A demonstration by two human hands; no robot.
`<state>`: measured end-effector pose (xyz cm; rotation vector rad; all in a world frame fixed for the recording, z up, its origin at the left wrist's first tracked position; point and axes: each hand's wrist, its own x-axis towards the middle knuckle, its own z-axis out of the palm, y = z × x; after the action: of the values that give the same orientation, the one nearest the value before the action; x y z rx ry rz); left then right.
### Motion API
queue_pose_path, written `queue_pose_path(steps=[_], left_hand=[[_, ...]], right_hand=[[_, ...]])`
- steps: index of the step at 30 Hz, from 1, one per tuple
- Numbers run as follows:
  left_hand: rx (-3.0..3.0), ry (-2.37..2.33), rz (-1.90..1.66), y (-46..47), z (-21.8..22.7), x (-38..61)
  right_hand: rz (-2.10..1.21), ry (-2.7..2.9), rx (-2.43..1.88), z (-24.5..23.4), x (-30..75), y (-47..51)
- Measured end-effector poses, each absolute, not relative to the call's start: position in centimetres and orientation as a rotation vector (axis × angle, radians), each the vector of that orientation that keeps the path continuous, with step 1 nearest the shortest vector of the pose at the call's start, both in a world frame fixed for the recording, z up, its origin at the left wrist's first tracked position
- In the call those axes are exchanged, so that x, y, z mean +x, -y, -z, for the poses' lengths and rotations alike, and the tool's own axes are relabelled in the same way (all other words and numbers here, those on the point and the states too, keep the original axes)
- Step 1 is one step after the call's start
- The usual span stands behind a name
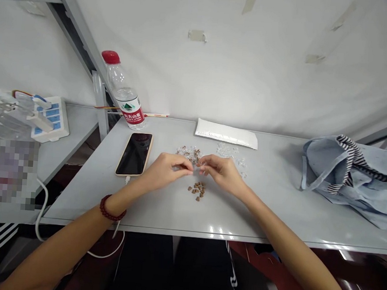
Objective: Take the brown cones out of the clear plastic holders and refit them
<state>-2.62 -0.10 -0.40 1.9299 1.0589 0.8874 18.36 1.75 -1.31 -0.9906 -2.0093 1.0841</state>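
Observation:
My left hand [169, 172] and my right hand [223, 172] meet fingertip to fingertip above the table [162, 211]. Thumb and index finger of the left are pinched, but what lies between them is too small to make out. A small brown piece shows at the fingertips of the right. Just behind the fingers lies a pile of clear plastic bits mixed with brown pieces [189, 152]. Several loose brown pieces [198, 189] sit in front of the hands. Clear plastic bits [226, 150] are scattered behind my right hand.
A phone [135, 154] with a white cable lies left of my left hand. Behind it stands a red-capped water bottle [127, 96]. A white packet [226, 133] lies by the wall. A pale blue cloth bag [360, 178] rests at the right; a power strip [52, 119] is far left.

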Motion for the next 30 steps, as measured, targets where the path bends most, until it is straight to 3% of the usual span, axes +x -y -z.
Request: queue_pose_path(steps=[3, 7, 21, 30], left_hand=[[1.66, -1.076, -1.145, 0.2, 0.1, -2.3], [1.495, -1.095, -1.247, 0.3, 0.6, -1.8], [1.551, -1.111, -1.261, 0.5, 1.5, -1.1], [1.259, -1.069, -1.149, 0.3, 1.7, -1.0]], right_hand=[[-1.412, 1.78, -0.94, 2.0, 17.3, -1.2], [-1.565, 1.668, -0.946, 1.8, 16.7, 0.0], [-1.664, 1.478, -0.925, 1.7, 16.3, 0.1], [-1.633, 1.39, -0.925, 1.3, 16.4, 0.0]])
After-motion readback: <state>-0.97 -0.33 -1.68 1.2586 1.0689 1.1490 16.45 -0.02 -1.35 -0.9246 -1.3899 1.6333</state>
